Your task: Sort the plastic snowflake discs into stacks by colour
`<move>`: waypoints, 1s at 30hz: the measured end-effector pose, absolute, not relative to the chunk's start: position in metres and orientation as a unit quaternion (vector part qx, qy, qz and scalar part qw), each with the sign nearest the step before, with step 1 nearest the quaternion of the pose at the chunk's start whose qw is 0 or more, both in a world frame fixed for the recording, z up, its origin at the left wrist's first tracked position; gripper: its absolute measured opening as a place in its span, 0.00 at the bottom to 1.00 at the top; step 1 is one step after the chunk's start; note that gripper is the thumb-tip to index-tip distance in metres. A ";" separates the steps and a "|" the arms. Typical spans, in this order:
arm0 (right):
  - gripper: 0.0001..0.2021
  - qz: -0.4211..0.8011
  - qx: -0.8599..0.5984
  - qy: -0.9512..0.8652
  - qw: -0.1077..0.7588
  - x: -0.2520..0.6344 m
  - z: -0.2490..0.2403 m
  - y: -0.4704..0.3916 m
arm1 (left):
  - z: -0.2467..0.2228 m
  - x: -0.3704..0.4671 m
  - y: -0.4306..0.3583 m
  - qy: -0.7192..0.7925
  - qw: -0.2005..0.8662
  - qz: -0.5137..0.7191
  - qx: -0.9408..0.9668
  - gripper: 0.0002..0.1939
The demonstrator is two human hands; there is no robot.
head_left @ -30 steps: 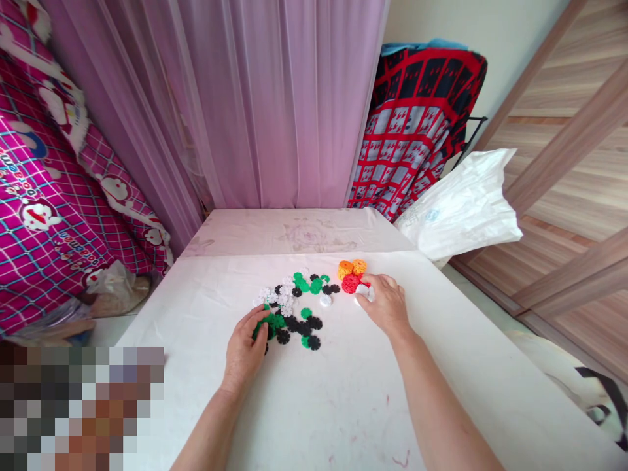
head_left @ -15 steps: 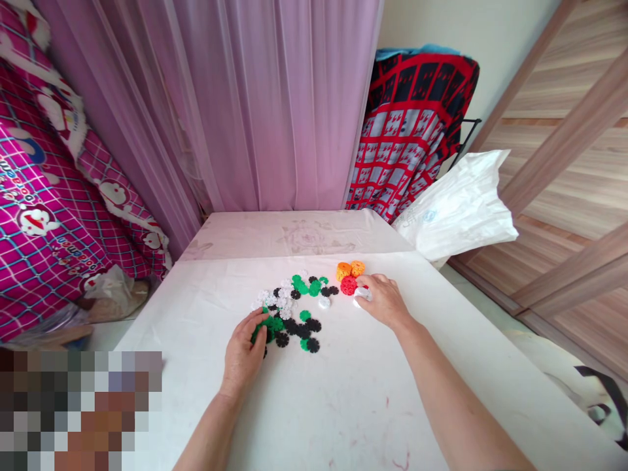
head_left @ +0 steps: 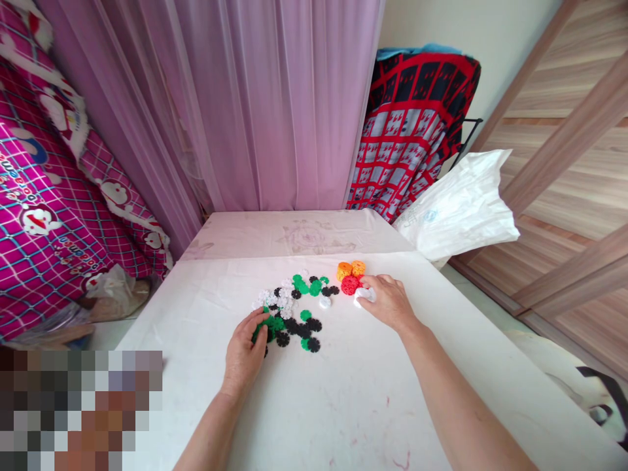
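My right hand is closed on a stack of white snowflake discs, set on the table beside a red stack. Two orange stacks stand just behind the red one. To the left, my left hand rests at the edge of a loose pile, thumb and fingers apart around green discs; its fingertips partly cover them. Black discs and white discs lie spread next to that hand. A small white stack sits between the two hands.
A white cloth covers the table. More green discs lie toward its back. A white plastic bag stands at the right rear corner. Purple curtains hang behind, and a wooden wardrobe is on the right.
My right hand has shifted very slightly right with the white stack. My left hand keeps its place on the pile.
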State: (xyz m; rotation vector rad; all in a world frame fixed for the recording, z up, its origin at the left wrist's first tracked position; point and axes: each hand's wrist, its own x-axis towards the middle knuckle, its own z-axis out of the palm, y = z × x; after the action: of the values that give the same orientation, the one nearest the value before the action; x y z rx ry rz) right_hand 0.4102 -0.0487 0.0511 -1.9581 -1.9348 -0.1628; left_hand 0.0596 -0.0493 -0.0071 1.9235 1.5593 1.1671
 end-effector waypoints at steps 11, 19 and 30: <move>0.12 -0.062 -0.686 -0.697 0.199 0.409 0.048 -0.048 | -0.007 0.059 -0.050 0.556 0.200 0.416 0.691 0.17; 0.10 -0.102 -0.652 -0.730 0.179 0.406 0.046 -0.048 | -0.007 0.059 -0.050 0.557 0.200 0.417 0.690 0.16; 0.14 -0.090 -0.684 -0.702 0.176 0.410 0.051 -0.053 | -0.007 0.060 -0.050 0.556 0.203 0.418 0.689 0.16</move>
State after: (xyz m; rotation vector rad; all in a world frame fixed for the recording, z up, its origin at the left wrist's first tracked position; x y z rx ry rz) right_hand 0.4098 -0.0529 0.0506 -1.9367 -1.9885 -0.2549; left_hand 0.0596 -0.0501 -0.0073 1.9233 1.5504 1.1660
